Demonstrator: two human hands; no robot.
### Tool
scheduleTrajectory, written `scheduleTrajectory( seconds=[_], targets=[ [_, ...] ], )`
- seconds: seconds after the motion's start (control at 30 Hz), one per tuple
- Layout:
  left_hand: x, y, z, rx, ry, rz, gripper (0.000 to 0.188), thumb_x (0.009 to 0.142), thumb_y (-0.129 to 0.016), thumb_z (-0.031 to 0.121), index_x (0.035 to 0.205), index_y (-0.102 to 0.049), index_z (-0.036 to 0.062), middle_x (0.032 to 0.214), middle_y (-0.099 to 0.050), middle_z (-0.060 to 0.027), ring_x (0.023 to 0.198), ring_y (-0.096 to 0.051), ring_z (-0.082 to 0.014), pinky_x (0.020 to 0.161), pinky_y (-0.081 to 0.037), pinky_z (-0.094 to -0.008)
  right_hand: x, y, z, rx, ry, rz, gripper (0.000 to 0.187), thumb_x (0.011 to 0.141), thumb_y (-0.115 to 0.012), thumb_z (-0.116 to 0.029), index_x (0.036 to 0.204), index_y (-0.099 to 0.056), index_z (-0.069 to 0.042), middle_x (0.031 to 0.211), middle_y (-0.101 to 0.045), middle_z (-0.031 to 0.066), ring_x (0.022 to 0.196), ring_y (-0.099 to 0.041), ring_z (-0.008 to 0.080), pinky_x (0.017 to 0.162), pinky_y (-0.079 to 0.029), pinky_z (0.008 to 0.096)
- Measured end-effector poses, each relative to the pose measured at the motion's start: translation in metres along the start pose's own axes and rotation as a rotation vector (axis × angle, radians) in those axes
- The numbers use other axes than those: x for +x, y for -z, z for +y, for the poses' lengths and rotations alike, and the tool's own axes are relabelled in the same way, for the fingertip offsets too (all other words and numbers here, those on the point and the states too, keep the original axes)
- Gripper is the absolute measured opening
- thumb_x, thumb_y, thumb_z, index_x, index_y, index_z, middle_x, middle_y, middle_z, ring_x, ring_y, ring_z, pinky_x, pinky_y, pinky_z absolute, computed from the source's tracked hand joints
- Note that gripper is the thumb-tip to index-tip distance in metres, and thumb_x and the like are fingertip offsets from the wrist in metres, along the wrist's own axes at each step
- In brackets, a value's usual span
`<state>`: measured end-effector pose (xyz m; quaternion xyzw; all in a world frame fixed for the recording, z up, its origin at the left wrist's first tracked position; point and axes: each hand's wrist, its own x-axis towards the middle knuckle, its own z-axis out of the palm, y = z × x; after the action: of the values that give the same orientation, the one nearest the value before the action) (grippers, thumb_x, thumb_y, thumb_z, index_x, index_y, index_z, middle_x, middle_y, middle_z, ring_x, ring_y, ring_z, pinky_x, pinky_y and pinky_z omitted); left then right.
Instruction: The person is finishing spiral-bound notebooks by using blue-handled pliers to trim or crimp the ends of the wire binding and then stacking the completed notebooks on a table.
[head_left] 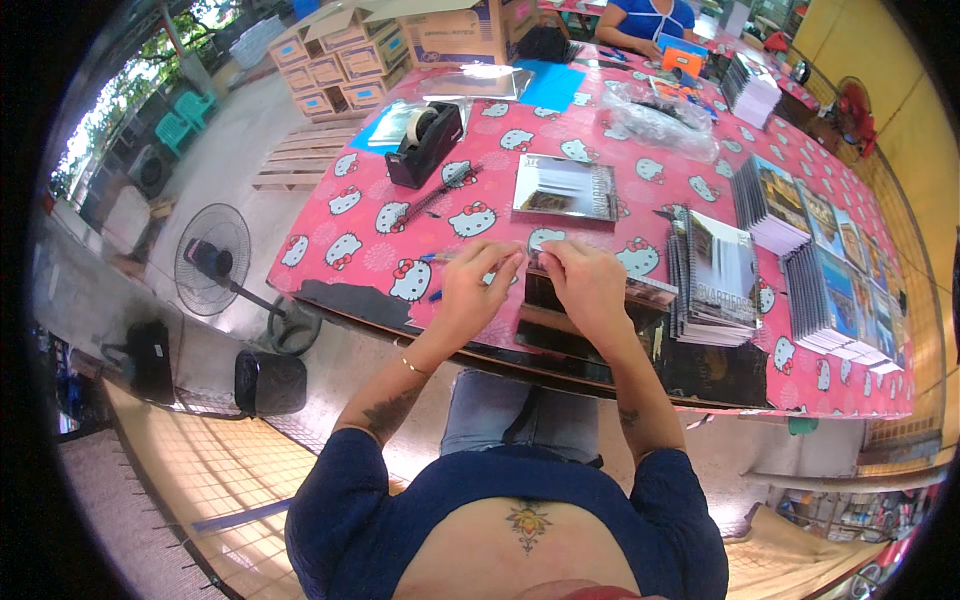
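Note:
Over the near edge of the table, my left hand point(478, 288) and my right hand point(585, 288) are close together, thumbs and fingertips pinched. What they pinch is too small and clear to make out. Below the right hand lies a dark, glossy flat item point(548, 322), partly covered by that hand and forearm. Right of it stands a stack of spiral-bound notebooks point(715, 275) with picture covers. Ahead of my hands a single notebook point(566, 188) lies flat. Beside my left hand are blue pens point(435, 296), partly hidden.
A black tape dispenser point(425, 145) and a dark thin strip point(437, 198) lie at left on the pink patterned tablecloth point(345, 215). More notebook stacks point(830, 300) fill the right side. Clear plastic wrapping point(660, 120), cardboard boxes point(450, 35) and a person point(645, 20) are farther back.

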<state>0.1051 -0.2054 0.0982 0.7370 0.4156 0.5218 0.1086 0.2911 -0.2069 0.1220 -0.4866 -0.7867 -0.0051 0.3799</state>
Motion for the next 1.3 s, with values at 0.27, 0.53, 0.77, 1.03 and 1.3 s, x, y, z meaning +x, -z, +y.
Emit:
scheduleTrajectory(
  seconds=[0.27,0.53,0.77,1.03,1.3],
  targets=[
    [0.004,-0.002,-0.001,-0.033,0.059,-0.079,0.020,0.085,-0.073,0.005,0.104,-0.069,0.0020,0.089,-0.064,-0.0103,0.073,-0.066,-0.0221,0.062,-0.052,-0.0325,0.000,0.002,-0.001,-0.006,0.026,-0.016,0.012,0.088,-0.067,-0.020,0.095,-0.070,-0.010,0.083,-0.069,0.0094,0.074,-0.066,0.0323,0.064,-0.051,0.0428],
    [0.044,0.017,-0.006,-0.053,-0.031,-0.540,0.020,0.091,-0.067,0.016,0.108,-0.065,0.0060,0.099,-0.061,-0.0131,0.078,-0.063,-0.0329,0.068,-0.050,-0.0405,0.001,0.013,0.005,0.088,0.018,-0.126,0.015,0.089,-0.067,-0.019,0.100,-0.068,-0.009,0.086,-0.068,0.0109,0.076,-0.066,0.0335,0.065,-0.051,0.0433],
    [0.050,0.007,-0.014,0.185,-0.234,-0.566,0.037,0.095,-0.060,0.035,0.118,-0.060,0.0060,0.117,-0.059,-0.0147,0.095,-0.061,-0.0342,0.074,-0.048,-0.0451,-0.008,0.032,0.014,0.008,-0.056,-0.136,0.014,0.091,-0.062,-0.020,0.100,-0.069,-0.012,0.085,-0.068,0.0108,0.076,-0.067,0.0344,0.065,-0.051,0.0465],
    [-0.030,-0.043,0.000,0.627,-0.203,-0.355,0.090,0.092,-0.050,0.060,0.150,-0.028,-0.0057,0.159,-0.022,-0.0247,0.149,-0.018,-0.0404,0.112,-0.013,-0.0668,-0.005,0.025,0.014,0.000,-0.074,-0.099,0.013,0.092,-0.059,-0.018,0.098,-0.070,-0.013,0.084,-0.068,0.0107,0.074,-0.067,0.0347,0.063,-0.051,0.0467],
    [-0.035,-0.037,-0.008,0.669,-0.255,-0.382,0.091,0.092,-0.048,0.060,0.152,-0.026,-0.0049,0.159,-0.022,-0.0264,0.149,-0.018,-0.0411,0.114,-0.007,-0.0677,-0.018,0.066,0.019,-0.182,0.131,-0.018,0.019,0.091,-0.060,-0.016,0.108,-0.068,-0.015,0.088,-0.069,0.0084,0.078,-0.068,0.0314,0.066,-0.051,0.0438]
  ],
)
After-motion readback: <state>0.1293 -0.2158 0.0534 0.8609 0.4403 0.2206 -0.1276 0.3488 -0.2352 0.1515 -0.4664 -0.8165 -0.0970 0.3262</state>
